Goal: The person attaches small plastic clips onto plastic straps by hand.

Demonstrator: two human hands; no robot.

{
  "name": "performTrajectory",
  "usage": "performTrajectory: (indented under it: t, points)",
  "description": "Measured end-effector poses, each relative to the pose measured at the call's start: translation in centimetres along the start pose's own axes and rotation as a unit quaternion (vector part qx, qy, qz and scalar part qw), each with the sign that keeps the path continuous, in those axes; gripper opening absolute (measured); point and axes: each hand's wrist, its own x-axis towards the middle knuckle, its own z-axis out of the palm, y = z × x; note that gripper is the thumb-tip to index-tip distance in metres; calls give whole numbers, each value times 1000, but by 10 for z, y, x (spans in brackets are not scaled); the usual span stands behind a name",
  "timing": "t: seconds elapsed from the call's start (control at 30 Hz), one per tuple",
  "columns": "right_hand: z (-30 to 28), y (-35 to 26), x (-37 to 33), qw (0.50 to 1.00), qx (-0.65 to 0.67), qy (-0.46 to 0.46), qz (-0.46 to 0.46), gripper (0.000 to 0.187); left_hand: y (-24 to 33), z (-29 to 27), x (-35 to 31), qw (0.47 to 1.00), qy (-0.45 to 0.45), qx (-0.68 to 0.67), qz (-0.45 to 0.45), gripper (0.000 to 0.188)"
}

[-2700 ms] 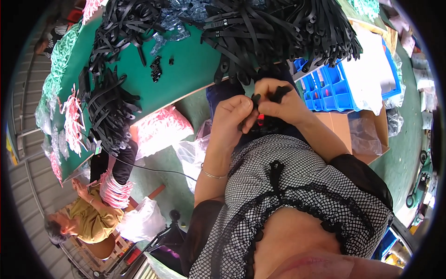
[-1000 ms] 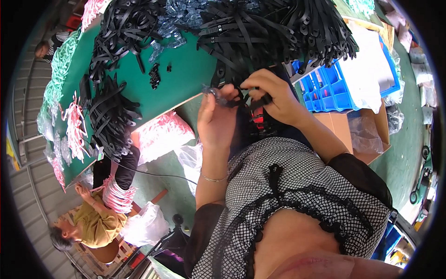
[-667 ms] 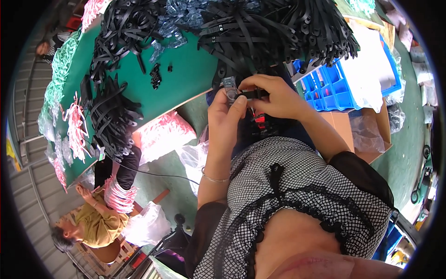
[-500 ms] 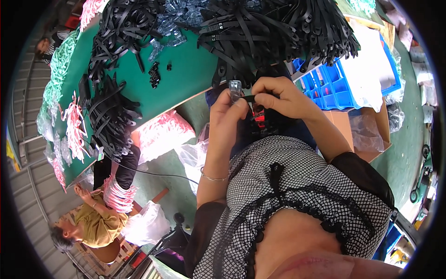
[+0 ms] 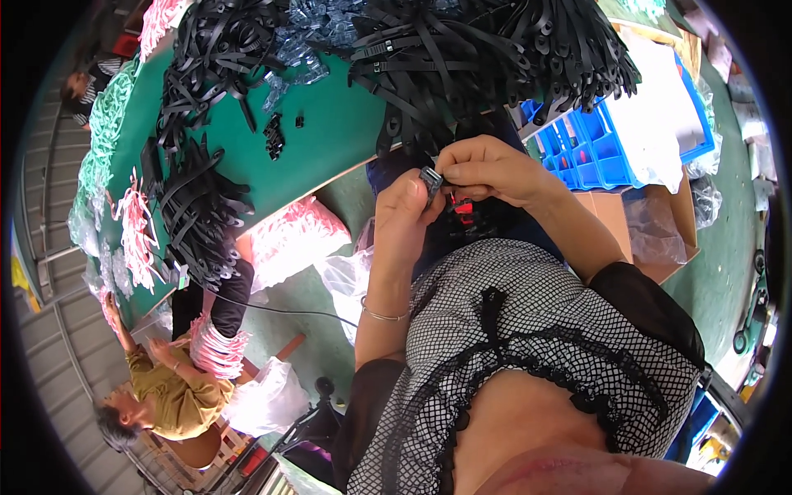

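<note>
The left hand (image 5: 400,213) has a narrow grip, thumb and fingers closed on one small, rectangular, dark and partly see-through plastic piece (image 5: 431,176). The piece sits at the fingertips, tilted, its top end jutting out above the thumb. The right hand (image 5: 493,172) is just beside it, thumb and fingers drawn together at the piece's right edge; whether that grip pinches anything is hidden.

Beyond the hands is one green tabletop (image 5: 330,111). On it lie three heaps of flat black straps: one large heap (image 5: 503,54) straight ahead and to the right, one tangled heap (image 5: 219,58) at upper left, one bundle (image 5: 196,210) below that. Between the upper two is one pile of clear bluish plastic pieces (image 5: 307,49). Nearer lie one cluster of tiny black parts (image 5: 274,136), too small to count, and one single black part (image 5: 299,122) beside it.
</note>
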Motion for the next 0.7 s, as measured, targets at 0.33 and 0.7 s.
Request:
performTrajectory:
  t: [0.33,0.7]
  points:
    - [-1,2,-6,996,87,-32,-18,17,-8,-2,2,999,-35,-40,15,48]
    - [13,-9,-11,947,-248,98,-181,11,0,6,4,996,25,90,3,28]
